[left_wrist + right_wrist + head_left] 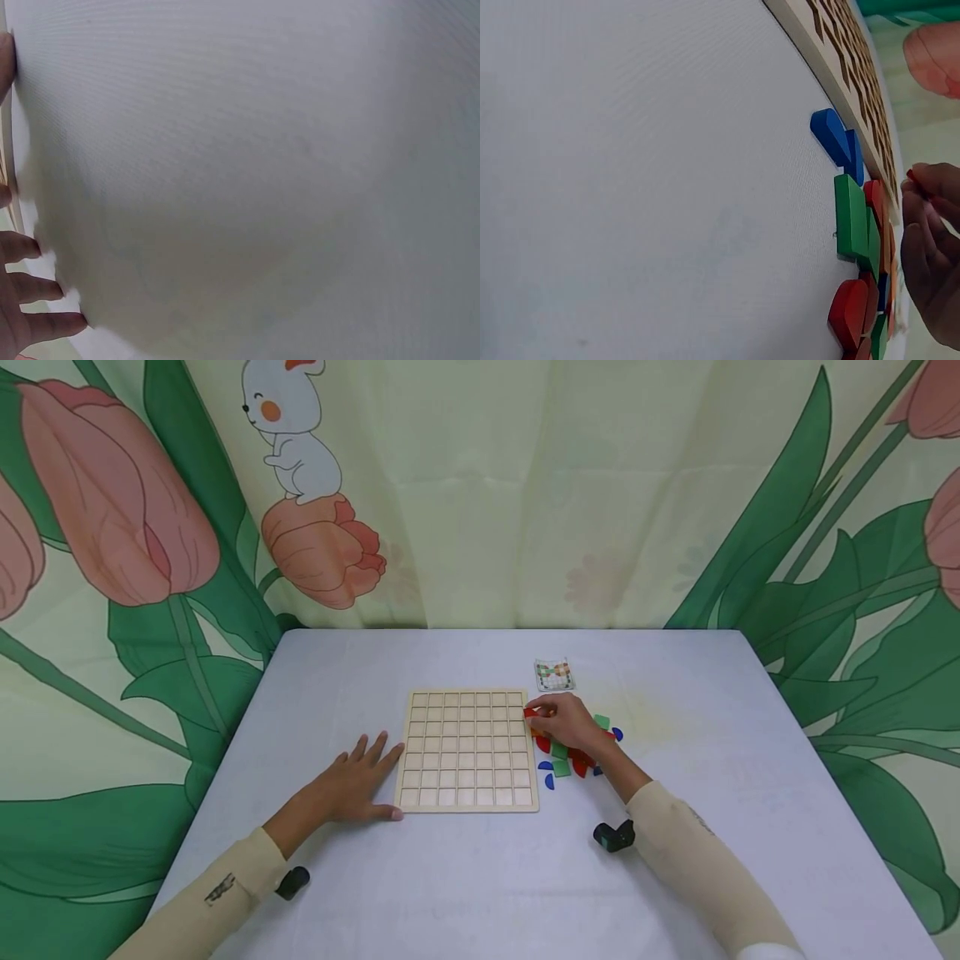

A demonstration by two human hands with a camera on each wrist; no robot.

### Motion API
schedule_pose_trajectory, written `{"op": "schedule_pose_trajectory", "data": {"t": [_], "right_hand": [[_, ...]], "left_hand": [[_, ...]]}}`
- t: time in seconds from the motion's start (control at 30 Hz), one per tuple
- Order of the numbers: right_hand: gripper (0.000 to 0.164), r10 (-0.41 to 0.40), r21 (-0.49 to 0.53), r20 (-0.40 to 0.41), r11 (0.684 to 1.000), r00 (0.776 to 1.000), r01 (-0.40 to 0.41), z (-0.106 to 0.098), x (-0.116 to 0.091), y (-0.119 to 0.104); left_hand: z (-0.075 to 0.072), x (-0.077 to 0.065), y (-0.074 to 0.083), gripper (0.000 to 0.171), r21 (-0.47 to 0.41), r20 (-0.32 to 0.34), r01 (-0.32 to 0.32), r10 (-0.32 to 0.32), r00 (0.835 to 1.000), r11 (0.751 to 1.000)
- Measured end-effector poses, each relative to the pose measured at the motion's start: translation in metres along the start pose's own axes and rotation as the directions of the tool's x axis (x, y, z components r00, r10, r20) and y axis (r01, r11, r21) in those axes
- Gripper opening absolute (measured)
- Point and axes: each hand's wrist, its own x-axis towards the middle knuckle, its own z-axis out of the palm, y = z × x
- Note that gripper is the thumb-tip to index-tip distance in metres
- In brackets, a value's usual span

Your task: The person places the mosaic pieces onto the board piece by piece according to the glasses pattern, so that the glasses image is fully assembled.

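A square wooden grid board (pixel 468 760) lies flat on the white table. With spread fingers, my left hand (pixel 356 783) rests at its left edge, the thumb near the front corner. My right hand (pixel 566 720) pinches a small red piece (pixel 529 713) by the board's back right corner; in the right wrist view only a sliver of this red piece (pixel 917 182) shows between the fingertips. Below that hand is a loose pile of flat pieces: green squares (pixel 562 768), red rounded pieces (pixel 579 767) and blue half-round pieces (pixel 550 782). Part of the pile is hidden by the hand.
A small card (pixel 554 675) with a coloured pattern lies behind the right hand. Black wrist devices (pixel 292 882) sit under both sleeves. A curtain printed with tulips and a rabbit (pixel 300 460) hangs behind the table's back edge.
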Motion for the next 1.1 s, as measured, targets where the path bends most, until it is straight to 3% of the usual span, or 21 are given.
{"op": "schedule_pose_trajectory", "data": {"t": [0.37, 0.57, 0.73, 1.1], "right_hand": [[0.032, -0.053, -0.075, -0.035, 0.996, 0.998, 0.05, 0.014, 0.017, -0.008], [0.03, -0.099, -0.166, -0.032, 0.982, 0.995, 0.092, 0.021, 0.024, -0.011], [0.03, -0.101, -0.239, -0.047, 0.967, 0.994, 0.087, 0.023, 0.024, -0.012], [0.032, -0.028, -0.274, -0.071, 0.962, 0.997, 0.008, 0.02, 0.022, -0.015]], "left_hand": [[-0.001, 0.0, 0.001, 0.111, 0.001, 0.001, 0.003, -0.003, 1.0, 1.0], [0.003, 0.001, 0.001, 0.111, 0.013, -0.005, 0.008, -0.008, 1.0, 1.0], [0.002, 0.0, 0.002, 0.11, 0.006, 0.001, 0.014, -0.014, 1.0, 1.0], [-0.003, -0.002, 0.002, 0.109, 0.016, -0.012, -0.003, 0.003, 1.0, 1.0]]}}
